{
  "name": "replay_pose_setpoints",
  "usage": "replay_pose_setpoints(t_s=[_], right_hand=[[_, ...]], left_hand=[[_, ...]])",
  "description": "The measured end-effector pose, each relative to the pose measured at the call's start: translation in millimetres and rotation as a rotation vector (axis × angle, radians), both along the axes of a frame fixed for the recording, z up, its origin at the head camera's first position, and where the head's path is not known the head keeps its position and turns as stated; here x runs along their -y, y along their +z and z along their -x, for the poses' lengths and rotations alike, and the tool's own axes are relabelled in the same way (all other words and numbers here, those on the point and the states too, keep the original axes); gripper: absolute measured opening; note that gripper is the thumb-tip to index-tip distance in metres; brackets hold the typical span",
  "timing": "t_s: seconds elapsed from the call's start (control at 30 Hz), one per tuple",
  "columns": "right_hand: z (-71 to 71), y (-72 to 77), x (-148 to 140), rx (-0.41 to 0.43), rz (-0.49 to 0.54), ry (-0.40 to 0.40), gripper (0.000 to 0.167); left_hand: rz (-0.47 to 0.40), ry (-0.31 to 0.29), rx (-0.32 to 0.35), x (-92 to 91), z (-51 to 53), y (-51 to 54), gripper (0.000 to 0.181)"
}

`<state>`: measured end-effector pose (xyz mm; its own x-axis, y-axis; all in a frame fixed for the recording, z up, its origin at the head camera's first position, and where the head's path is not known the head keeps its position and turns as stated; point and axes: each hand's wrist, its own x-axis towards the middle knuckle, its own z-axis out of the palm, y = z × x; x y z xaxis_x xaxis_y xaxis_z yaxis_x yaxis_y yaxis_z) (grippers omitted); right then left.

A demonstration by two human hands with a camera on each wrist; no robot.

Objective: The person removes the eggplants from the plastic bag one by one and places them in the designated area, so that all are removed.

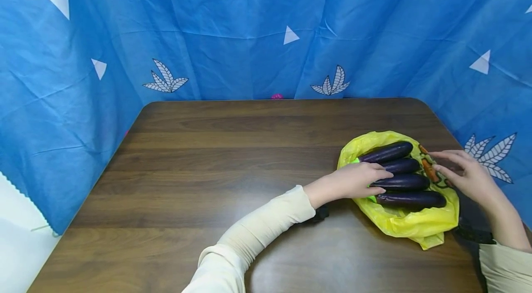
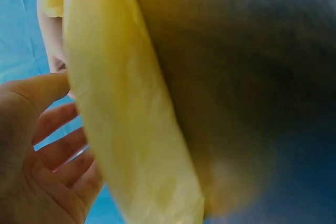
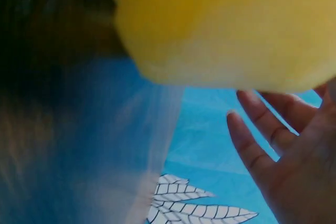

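Note:
Several dark purple eggplants (image 1: 401, 182) lie side by side on a spread yellow plastic bag (image 1: 428, 221). My left hand (image 1: 353, 179) reaches over their green stem ends, its fingers resting on or just above the middle eggplants. In the left wrist view the bag (image 2: 126, 108) hides part of what the fingers touch. My right hand (image 1: 471, 175) is at the bag's right side, fingers spread and slightly bent. Its fingertips are near an orange, green and dark patterned patch (image 1: 430, 170); whether they touch it I cannot tell. The right wrist view shows these loose fingers below the yellow bag (image 3: 236, 35).
The bag rests on the right part of a brown wooden table (image 1: 187, 191). A blue curtain (image 1: 232, 29) with white triangles and leaf prints hangs behind the table and along its sides. Small dark objects show under both wrists.

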<state>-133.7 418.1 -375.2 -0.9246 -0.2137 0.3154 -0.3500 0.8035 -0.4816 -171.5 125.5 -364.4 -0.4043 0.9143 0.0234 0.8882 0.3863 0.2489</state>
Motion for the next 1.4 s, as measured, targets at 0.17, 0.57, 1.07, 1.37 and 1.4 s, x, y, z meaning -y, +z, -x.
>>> replay_pose_setpoints(t_s=[0.17, 0.57, 1.07, 1.37, 1.4], right_hand=[[0.5, -8.6, -9.5, 0.081, -0.031, 0.014, 0.035], [-5.3, -22.9, -21.5, 0.155, 0.035, 0.011, 0.021], [-7.2, -36.5, -24.1, 0.192, 0.159, -0.043, 0.013], [-3.1, -40.4, -22.4, 0.225, 0.247, -0.044, 0.013], [-2.6, -40.5, -22.1, 0.222, 0.253, -0.039, 0.013]], left_hand=[[0.021, 0.029, -0.03, -6.8, -2.3, -6.6, 0.046], [0.038, 0.111, 0.025, -15.4, -2.3, -15.4, 0.044], [0.079, 0.142, 0.051, -14.8, -2.7, -19.9, 0.05], [0.078, 0.16, 0.09, -10.9, 2.3, -20.0, 0.049], [0.073, 0.164, 0.094, -10.4, 2.6, -19.8, 0.049]])
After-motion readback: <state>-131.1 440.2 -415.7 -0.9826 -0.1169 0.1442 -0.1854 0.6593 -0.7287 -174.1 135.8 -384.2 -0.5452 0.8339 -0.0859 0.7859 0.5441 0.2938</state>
